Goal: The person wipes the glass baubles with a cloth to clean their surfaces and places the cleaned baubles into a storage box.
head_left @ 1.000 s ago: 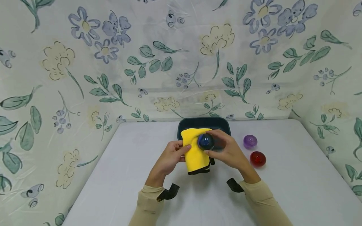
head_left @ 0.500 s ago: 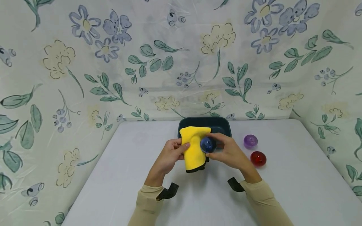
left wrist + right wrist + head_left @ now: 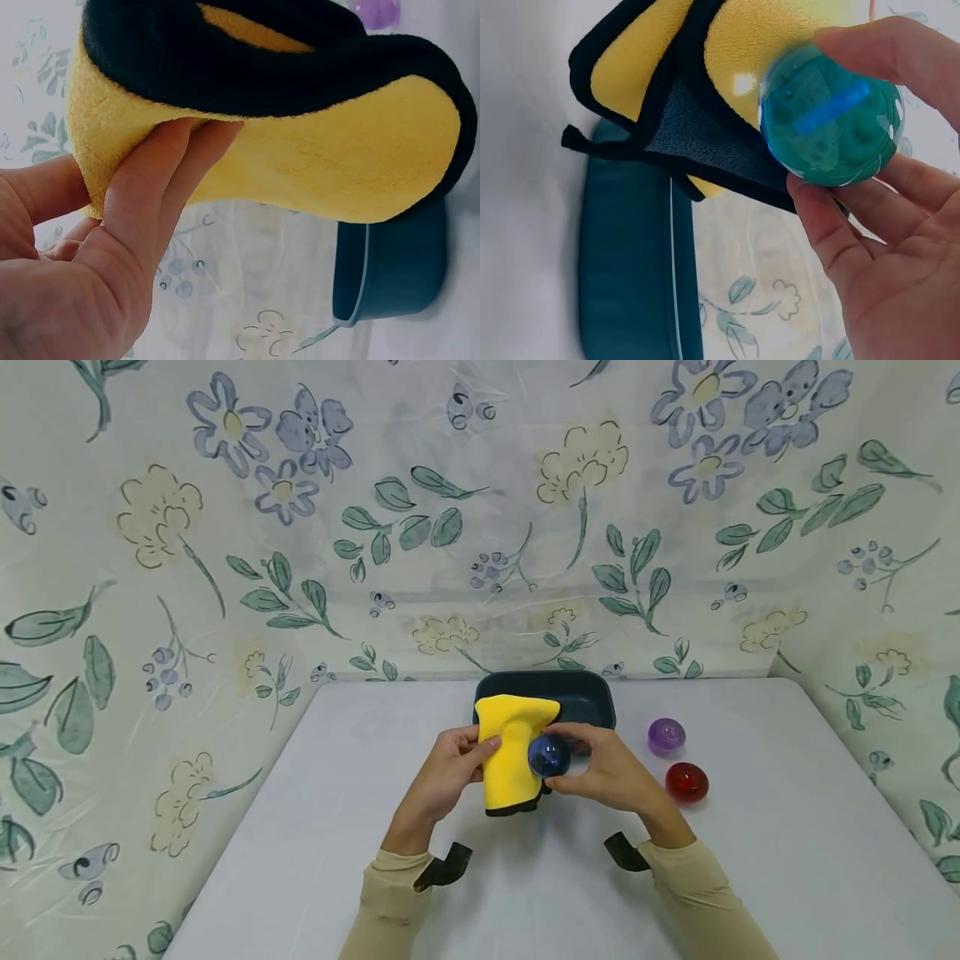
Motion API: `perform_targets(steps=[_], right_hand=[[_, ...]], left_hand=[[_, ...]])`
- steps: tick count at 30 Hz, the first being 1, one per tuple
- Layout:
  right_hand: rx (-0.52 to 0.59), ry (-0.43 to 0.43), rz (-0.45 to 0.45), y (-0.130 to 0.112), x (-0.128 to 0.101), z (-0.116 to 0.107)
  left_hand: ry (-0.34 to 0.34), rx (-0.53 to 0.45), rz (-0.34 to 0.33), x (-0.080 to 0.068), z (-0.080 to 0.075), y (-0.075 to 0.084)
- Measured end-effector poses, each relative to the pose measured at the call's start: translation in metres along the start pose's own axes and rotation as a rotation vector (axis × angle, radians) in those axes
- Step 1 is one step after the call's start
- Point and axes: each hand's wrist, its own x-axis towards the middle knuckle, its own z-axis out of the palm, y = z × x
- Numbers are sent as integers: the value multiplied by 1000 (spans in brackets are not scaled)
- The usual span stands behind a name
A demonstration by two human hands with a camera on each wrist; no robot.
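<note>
My left hand (image 3: 450, 768) grips a folded yellow cloth (image 3: 510, 752) with a black edge, held above the table in front of a dark teal tray (image 3: 592, 693). In the left wrist view the fingers (image 3: 150, 187) curl round the cloth (image 3: 315, 157). My right hand (image 3: 600, 764) holds a clear blue ball (image 3: 549, 755) by thumb and fingers, pressed against the cloth's right side. The right wrist view shows the ball (image 3: 829, 124) touching the cloth (image 3: 667, 67), with the tray (image 3: 630, 262) behind.
A purple ball (image 3: 665, 735) and a red ball (image 3: 686, 782) lie on the white table (image 3: 300, 827) to the right of my right hand. Flowered sheets hang behind and on both sides of the table.
The cloth has been drawn up shorter in my left hand. The blue ball has shifted slightly lower and stays against the cloth.
</note>
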Motion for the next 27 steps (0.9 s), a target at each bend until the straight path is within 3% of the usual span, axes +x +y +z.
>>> perform_targets(steps=[10, 17, 22, 27], right_hand=[[66, -62, 12, -6, -2, 3], [154, -75, -31, -8, -2, 2], [229, -42, -72, -7, 0, 4], [254, 22, -53, -9, 1, 4]], left_hand=[[-6, 13, 1, 1, 0, 1], [-53, 4, -2, 1, -2, -1], [-91, 15, -18, 3, 1, -4], [-124, -11, -28, 4, 1, -7]])
